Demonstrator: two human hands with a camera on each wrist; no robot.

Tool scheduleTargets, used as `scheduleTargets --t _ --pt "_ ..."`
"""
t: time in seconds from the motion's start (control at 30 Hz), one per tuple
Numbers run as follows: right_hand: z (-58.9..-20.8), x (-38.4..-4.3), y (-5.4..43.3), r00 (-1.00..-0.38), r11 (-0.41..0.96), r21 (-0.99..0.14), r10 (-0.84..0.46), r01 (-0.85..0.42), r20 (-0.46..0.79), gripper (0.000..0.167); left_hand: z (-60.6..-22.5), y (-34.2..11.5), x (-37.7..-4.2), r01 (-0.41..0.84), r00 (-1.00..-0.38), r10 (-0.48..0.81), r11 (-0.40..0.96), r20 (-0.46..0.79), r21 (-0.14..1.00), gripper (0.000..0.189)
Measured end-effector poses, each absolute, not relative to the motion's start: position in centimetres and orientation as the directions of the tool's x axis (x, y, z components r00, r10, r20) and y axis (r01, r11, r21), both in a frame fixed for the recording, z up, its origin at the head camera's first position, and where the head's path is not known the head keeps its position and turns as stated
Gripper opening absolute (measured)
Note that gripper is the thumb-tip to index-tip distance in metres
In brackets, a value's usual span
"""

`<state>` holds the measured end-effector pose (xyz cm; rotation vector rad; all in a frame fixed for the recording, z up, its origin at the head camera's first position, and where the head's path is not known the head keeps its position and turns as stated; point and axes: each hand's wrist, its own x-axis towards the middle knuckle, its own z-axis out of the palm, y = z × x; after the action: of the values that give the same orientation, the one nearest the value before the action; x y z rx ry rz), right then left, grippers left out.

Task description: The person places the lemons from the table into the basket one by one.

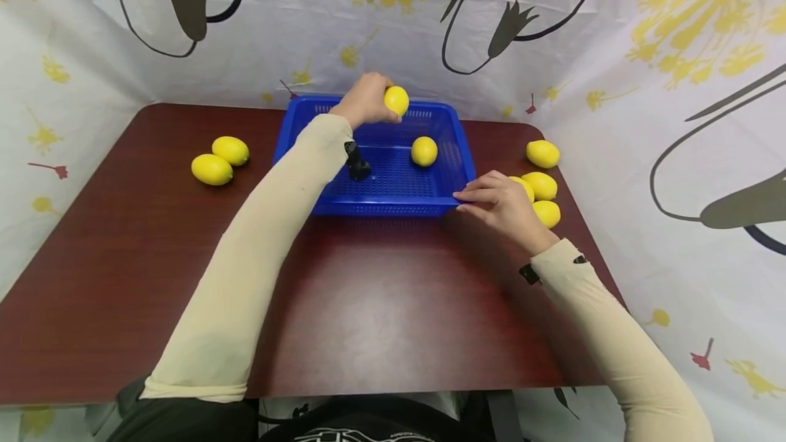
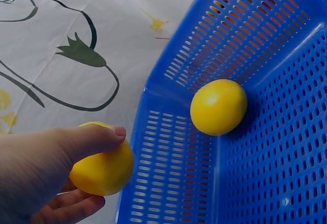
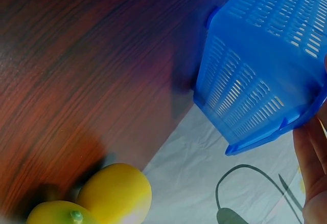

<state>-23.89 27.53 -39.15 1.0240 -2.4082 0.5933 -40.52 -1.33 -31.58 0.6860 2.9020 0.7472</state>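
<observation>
Two cream sleeves [image 1: 245, 244] reach from the near side over a dark red-brown table [image 1: 393, 333]; black clothing [image 1: 184, 421] at the bottom, short of both hands. Right hand [image 1: 500, 207] nearer than left hand [image 1: 368, 99]. Right: fingers bent, pinching the rim at the near right corner of a slotted blue basket [image 1: 381, 209]. Just past that hand, on its outer side, a cluster of three lemons [image 1: 546, 213], one partly hidden behind the hand. Beyond these, still outward of the right hand, a single lemon [image 1: 543, 154]. Well to the left of the left hand, a pair of lemons [image 1: 211, 170] side by side on the table. Between the hands, one basket lemon [image 1: 424, 151], inside, near the slotted walls. Black wrist device [image 1: 357, 161] just below the left hand, above the basket. Left hand farthest out, grasping a held lemon [image 1: 396, 101], thumb across its top; in the head view this sits against the far rim. Behind both hands, white cloth [image 1: 381, 46], yellow blooms, grey tulip shapes.
</observation>
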Motion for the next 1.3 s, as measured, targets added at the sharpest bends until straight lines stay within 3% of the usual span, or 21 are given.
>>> scheduleTargets --t 0.63,1.3 --pt "-39.3 -23.8 27.5 -0.628 0.64 -0.203 -0.555 -0.741 0.546 0.033 -35.3 0.4 -41.6 0.39 -0.899 0.437 0.785 0.016 0.481 0.063" --pt "-39.2 -23.8 27.7 -0.64 0.649 -0.206 -0.553 -0.732 0.534 0.033 -37.6 1.6 -41.5 0.405 -0.887 0.459 0.827 -0.051 0.39 0.06"
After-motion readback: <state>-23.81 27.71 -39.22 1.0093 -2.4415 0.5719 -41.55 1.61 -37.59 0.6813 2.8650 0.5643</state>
